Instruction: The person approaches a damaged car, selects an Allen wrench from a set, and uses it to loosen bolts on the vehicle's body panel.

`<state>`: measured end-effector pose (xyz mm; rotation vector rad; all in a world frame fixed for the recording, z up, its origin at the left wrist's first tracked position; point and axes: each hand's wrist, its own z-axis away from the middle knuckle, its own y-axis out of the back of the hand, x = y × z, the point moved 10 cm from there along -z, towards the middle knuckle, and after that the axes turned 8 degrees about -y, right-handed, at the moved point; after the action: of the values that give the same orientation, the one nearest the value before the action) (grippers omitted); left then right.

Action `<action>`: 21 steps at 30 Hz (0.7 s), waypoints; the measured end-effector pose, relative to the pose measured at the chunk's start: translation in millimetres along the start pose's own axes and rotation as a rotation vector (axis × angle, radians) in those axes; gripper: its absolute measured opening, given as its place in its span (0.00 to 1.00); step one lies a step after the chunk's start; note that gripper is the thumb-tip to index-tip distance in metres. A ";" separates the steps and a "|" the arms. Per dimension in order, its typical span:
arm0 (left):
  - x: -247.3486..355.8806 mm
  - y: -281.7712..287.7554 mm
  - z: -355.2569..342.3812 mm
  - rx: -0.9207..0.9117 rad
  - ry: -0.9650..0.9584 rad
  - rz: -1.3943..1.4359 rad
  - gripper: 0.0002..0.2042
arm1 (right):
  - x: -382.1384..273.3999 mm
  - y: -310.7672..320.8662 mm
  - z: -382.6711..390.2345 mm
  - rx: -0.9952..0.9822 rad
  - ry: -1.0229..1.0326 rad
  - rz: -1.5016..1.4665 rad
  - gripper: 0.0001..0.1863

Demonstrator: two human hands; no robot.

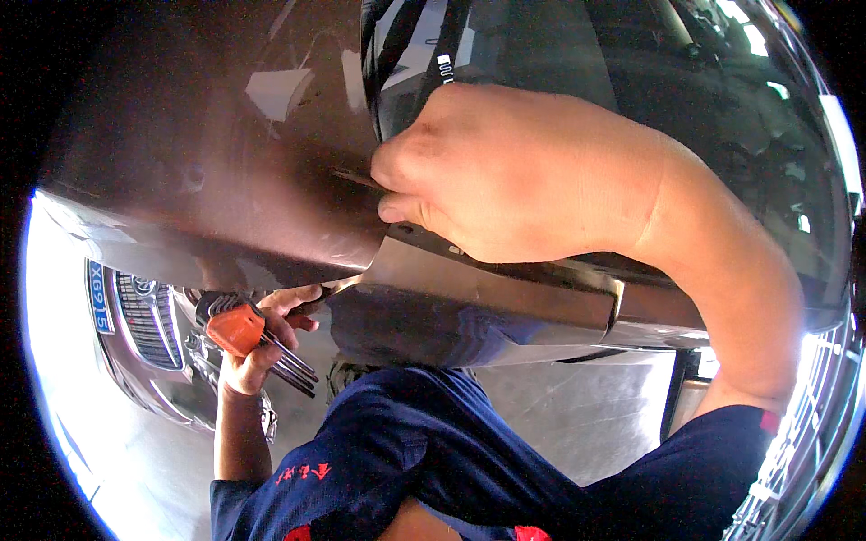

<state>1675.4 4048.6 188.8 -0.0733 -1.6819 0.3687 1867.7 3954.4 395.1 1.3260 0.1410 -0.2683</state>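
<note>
My left hand [253,368] grips a hex key set [236,328], an orange and black holder with several thin metal keys sticking out. Its fingertips reach the lower edge of a brown car's panel. My right hand [514,176] reaches across the car, fingers curled and pressed together at the rear edge of the large glossy panel [207,171]. A thin dark sliver shows beside these fingertips; whether they hold it, I cannot make out. Below the right hand lies the adjoining side panel [469,293], with a small dark hole near its upper edge.
Dark car glass [722,144] fills the upper right, beyond my right forearm. Another car [149,320] with a chrome grille stands at the left, behind my left hand. Under the panel, grey floor [577,406] is visible. White wire racking [803,424] runs along the right rim.
</note>
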 end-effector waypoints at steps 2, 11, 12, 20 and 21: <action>-4.8 2.3 2.2 -0.001 0.012 0.012 0.22 | 1.4 -1.1 0.6 -0.035 -0.023 0.020 0.12; -1.8 4.0 0.8 0.043 0.051 0.029 0.20 | 13.7 1.2 2.8 -0.032 -0.082 -0.015 0.10; 0.3 4.1 0.4 0.050 0.054 0.030 0.20 | 13.2 0.6 2.9 -0.023 -0.069 -0.004 0.10; 7.1 1.1 -0.9 0.120 0.092 -0.017 0.21 | 13.1 11.0 7.0 -0.082 -0.059 -0.059 0.16; 7.1 0.2 -1.4 0.115 0.110 -0.023 0.21 | 10.7 13.0 8.7 -0.069 -0.044 -0.033 0.16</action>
<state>1675.7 4050.9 195.7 0.0112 -1.5490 0.4357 1881.0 3947.6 406.6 1.2489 0.1340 -0.3180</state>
